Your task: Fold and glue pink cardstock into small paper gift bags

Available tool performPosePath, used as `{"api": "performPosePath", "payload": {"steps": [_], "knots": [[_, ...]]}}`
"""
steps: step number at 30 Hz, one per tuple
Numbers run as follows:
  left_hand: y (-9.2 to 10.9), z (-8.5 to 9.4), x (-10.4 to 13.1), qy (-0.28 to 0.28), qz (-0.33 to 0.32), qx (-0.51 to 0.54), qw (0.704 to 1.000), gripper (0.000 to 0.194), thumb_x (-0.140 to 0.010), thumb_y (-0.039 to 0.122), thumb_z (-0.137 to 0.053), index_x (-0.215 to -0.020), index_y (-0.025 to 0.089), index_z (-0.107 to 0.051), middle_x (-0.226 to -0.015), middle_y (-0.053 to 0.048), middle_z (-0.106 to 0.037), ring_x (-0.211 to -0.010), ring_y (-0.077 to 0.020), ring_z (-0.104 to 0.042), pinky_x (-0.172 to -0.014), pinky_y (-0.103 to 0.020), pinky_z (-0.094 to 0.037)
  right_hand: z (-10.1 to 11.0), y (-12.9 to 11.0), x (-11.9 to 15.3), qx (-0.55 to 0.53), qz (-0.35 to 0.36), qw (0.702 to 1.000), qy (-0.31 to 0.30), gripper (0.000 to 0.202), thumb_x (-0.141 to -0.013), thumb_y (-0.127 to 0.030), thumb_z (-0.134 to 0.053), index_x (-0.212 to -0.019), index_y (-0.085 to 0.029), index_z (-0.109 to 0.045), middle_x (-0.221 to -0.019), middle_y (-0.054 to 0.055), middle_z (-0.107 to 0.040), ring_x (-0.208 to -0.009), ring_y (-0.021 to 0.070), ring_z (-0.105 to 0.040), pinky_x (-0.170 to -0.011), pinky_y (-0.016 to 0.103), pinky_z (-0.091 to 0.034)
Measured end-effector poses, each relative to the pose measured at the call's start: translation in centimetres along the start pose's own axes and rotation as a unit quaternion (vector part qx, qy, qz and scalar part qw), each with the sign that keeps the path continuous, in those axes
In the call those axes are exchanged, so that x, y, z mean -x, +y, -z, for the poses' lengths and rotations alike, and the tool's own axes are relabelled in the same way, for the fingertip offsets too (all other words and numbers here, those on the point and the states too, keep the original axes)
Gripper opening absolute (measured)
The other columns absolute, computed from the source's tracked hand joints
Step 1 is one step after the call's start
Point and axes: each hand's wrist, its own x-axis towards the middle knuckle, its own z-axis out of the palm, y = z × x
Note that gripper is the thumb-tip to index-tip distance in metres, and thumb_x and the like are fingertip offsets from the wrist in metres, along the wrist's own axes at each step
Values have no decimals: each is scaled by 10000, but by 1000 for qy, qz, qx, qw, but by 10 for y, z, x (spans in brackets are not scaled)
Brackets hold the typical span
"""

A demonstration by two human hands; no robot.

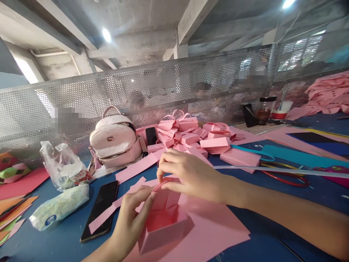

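Note:
An open-topped pink paper box [163,235] stands on pink paper sheets [215,233] in front of me. At the box's far left rim, my left hand [133,211] pinches the paper between thumb and fingers. My right hand [188,173] reaches over the far side, its fingers and thumb closed on the same rim close to the left fingertips. Whether they grip a folded flap or a separate strip there is hard to make out. A narrow pink paper strip [102,217] lies left of the box, partly across a black phone [95,222].
Finished-looking pink paper boxes [188,134] are heaped behind my hands. Further left are a pink backpack [116,140], a clear plastic bag [61,163] and a tissue pack [61,207]. A jar of brown liquid [264,112] stands back right, before a perforated metal screen [169,91].

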Motion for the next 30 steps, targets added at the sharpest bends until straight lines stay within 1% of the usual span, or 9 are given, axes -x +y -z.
{"api": "performPosePath", "payload": {"steps": [2, 4, 7, 10, 12, 17, 23, 26, 30], "knots": [[-1, 0, 1, -4, -2, 0, 1000, 378, -984, 315, -496, -699, 157, -686, -666, -36, -592, -659, -172, -529, -632, -231, -420, 1, 2, 0, 1, -1, 1000, 1, 102, -886, -231, -731, -953, -191, -665, -979, 29, -640, -940, 185, -553, -786, 295, -435], [-2, 1, 1, -5, -8, -3, 1000, 374, -983, 316, -499, -704, 162, -696, -663, -40, -602, -672, -181, -540, -659, -241, -436, 0, 2, 0, 1, -2, 1000, -4, 79, -893, -241, -726, -924, -191, -674, -945, 18, -653, -908, 174, -561, -753, 283, -429], [-2, 2, 0, -5, -15, -16, 1000, 389, -984, 325, -499, -679, 168, -682, -623, -29, -569, -644, -175, -508, -673, -252, -432, -1, 2, -1, -7, -7, 1000, -6, 94, -906, -239, -714, -832, -192, -680, -859, -9, -662, -831, 149, -562, -707, 268, -410], [-2, 4, -1, -10, -17, -27, 999, 386, -993, 324, -485, -689, 169, -666, -613, -15, -535, -635, -167, -469, -695, -260, -420, -4, 1, -1, -20, -22, 1000, 2, 99, -892, -221, -731, -813, -190, -679, -818, -20, -669, -800, 144, -569, -691, 262, -403], [-2, 4, -1, -11, -19, -29, 999, 380, -995, 314, -482, -698, 166, -668, -619, -17, -541, -642, -167, -464, -702, -264, -412, -5, 2, -1, -26, -34, 999, 2, 99, -881, -221, -743, -809, -188, -684, -811, -19, -675, -798, 147, -578, -688, 262, -404], [-2, 5, 0, -24, -29, -31, 999, 337, -989, 269, -494, -741, 164, -697, -660, -29, -581, -695, -182, -499, -714, -273, -404, -7, 3, -2, -33, -22, 999, 7, 95, -876, -184, -744, -798, -183, -690, -795, -24, -674, -807, 143, -572, -704, 258, -410], [3, 11, -4, -29, -76, -38, 996, 290, -988, 220, -486, -881, 173, -752, -761, -48, -700, -741, -189, -588, -872, -319, -417, -11, 1, -1, -63, -4, 997, 49, 144, -839, -122, -770, -751, -178, -670, -755, -37, -646, -784, 127, -543, -700, 235, -408], [5, 12, -5, -25, -86, -48, 995, 308, -996, 219, -469, -864, 173, -743, -790, -56, -723, -733, -183, -596, -848, -312, -428, -13, 0, -1, -84, -18, 995, 49, 106, -852, -157, -764, -786, -192, -690, -766, -41, -659, -799, 130, -555, -719, 244, -417], [7, 10, -5, -17, -93, -77, 993, 346, -1006, 214, -445, -729, 171, -649, -709, -32, -658, -688, -163, -549, -768, -282, -428, -15, -5, -1, -105, -30, 993, 39, 113, -856, -97, -732, -806, -184, -682, -809, -36, -681, -805, 128, -569, -746, 250, -424]]}}
